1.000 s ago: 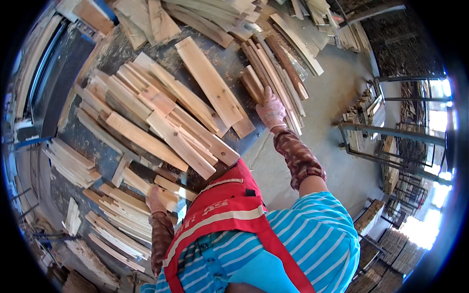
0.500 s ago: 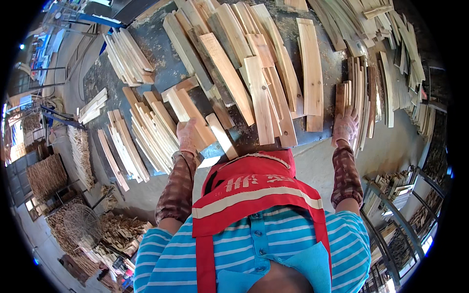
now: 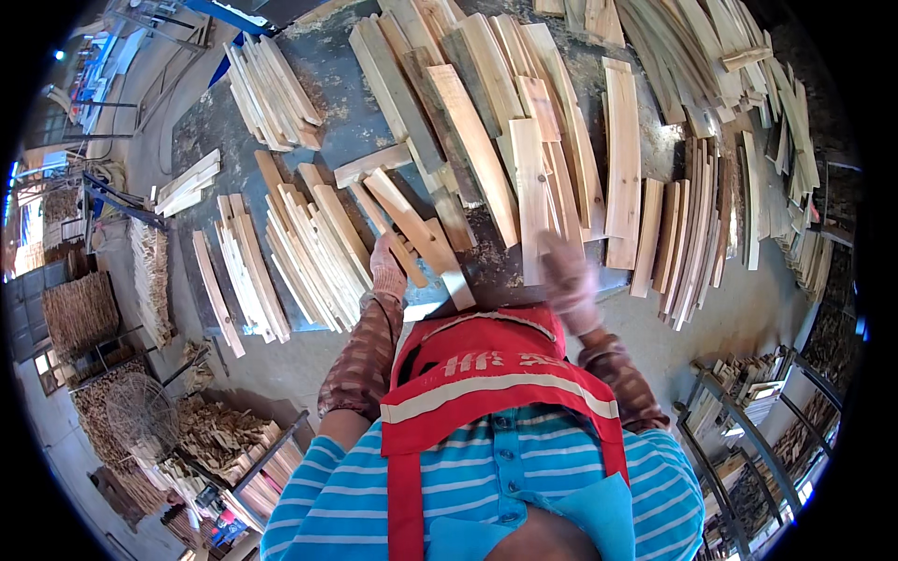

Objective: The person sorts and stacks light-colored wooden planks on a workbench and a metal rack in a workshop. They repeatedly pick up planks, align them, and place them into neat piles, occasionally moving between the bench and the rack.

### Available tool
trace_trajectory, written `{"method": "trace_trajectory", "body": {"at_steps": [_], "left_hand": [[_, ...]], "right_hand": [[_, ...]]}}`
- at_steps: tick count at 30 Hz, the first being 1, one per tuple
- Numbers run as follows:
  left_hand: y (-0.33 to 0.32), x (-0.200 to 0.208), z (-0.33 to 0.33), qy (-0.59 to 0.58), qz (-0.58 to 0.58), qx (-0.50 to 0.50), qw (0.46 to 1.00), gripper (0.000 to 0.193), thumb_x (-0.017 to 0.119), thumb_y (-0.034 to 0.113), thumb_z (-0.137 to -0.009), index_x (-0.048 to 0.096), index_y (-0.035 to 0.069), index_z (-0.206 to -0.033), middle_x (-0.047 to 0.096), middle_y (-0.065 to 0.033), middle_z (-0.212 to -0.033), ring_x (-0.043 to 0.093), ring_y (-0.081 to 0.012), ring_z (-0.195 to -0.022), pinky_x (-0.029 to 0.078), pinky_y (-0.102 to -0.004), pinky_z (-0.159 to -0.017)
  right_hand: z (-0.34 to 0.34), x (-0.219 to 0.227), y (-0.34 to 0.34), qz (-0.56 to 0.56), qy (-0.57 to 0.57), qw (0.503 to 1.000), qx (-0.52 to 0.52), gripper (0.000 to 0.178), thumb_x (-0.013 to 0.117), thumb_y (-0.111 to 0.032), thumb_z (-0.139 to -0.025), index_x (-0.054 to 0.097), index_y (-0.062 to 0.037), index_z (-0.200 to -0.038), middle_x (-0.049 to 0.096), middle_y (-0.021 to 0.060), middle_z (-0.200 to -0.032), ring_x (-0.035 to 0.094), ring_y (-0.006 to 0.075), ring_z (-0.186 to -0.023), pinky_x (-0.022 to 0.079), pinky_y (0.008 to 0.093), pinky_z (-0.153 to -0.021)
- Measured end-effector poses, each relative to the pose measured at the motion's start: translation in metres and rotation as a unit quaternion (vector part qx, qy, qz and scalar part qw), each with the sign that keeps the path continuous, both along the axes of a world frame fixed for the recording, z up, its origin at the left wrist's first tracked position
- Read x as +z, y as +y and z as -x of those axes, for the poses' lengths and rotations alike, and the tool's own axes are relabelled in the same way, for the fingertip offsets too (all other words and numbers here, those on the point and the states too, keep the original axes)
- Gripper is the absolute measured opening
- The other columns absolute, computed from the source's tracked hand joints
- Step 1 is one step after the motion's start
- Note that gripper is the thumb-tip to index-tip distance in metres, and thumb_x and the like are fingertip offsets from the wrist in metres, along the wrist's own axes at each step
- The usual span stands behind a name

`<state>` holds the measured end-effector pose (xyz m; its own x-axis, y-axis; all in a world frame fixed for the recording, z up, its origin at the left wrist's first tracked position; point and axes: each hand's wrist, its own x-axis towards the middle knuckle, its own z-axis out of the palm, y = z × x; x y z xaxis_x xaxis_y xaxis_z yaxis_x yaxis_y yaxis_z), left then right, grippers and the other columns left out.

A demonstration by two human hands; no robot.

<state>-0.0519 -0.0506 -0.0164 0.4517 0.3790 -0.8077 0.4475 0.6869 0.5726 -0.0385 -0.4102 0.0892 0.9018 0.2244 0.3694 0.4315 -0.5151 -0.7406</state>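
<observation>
Both my hands wear pale work gloves. My left hand is closed at the edge of a narrow wooden strip, near its lower end. Beside that strip a wider board lies slanted, its upper end close to a short crosswise piece. My right hand is smeared by motion at the near table edge, by the lower end of a pale board; its fingers cannot be made out. A row of upright-lying boards rests to the right of it.
Boards lie in groups across the dark worktable, with a sorted bundle on the left and a stack at the far left. More lumber is piled at the far right. A metal rack stands at lower right.
My right hand has left the right-hand row and moved left toward the middle. A shorter board now lies at that row's left side. The boards by my left hand have spread apart.
</observation>
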Motion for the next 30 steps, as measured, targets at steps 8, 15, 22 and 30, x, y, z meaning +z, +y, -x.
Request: {"method": "trace_trajectory", "body": {"at_steps": [8, 15, 22, 30], "left_hand": [[0.014, 0.057, -0.012, -0.056, 0.029, -0.024, 0.998, 0.049, 0.037, 0.042, -0.103, 0.061, -0.001, -0.113, 0.071, -0.0183, -0.096, 0.070, -0.0313, -0.080, 0.062, -0.0449, -0.077], [0.048, 0.052, 0.007, -0.092, 0.048, -0.032, 0.994, 0.055, 0.047, 0.052, -0.103, 0.062, 0.003, -0.122, 0.070, -0.0129, -0.095, 0.069, -0.0277, -0.078, 0.062, -0.0425, -0.069], [-0.002, 0.099, -0.022, -0.166, -0.044, -0.113, 0.979, 0.022, 0.062, 0.024, -0.097, 0.063, 0.005, -0.109, 0.066, -0.0064, -0.095, 0.066, -0.0197, -0.083, 0.056, -0.0366, -0.075], [-0.130, 0.139, -0.076, -0.316, 0.056, -0.363, 0.875, 0.056, 0.054, 0.035, -0.102, 0.047, -0.003, -0.143, 0.057, -0.0139, -0.133, 0.057, -0.0252, -0.120, 0.047, -0.0388, -0.103]], "right_hand": [[-0.016, -0.061, 0.201, 0.253, 0.090, 0.956, 0.121, 0.059, 0.069, -0.021, -0.082, 0.046, -0.0103, -0.135, 0.053, 0.0129, -0.131, 0.058, 0.0323, -0.116, 0.050, 0.0450, -0.095], [-0.034, -0.049, 0.222, 0.091, 0.403, 0.910, 0.036, 0.068, 0.068, -0.020, -0.077, 0.050, -0.0050, -0.141, 0.061, 0.0189, -0.127, 0.062, 0.0364, -0.116, 0.051, 0.0445, -0.097], [0.006, -0.005, 0.210, -0.265, 0.320, 0.909, -0.030, 0.065, 0.069, -0.013, -0.081, 0.052, 0.0001, -0.142, 0.062, 0.0223, -0.131, 0.061, 0.0247, -0.120, 0.049, 0.0345, -0.102], [-0.037, 0.055, 0.109, -0.091, 0.294, 0.926, -0.218, 0.087, 0.082, -0.033, -0.078, 0.040, -0.0027, -0.148, 0.058, 0.0215, -0.129, 0.058, 0.0361, -0.119, 0.048, 0.0426, -0.103]]}}
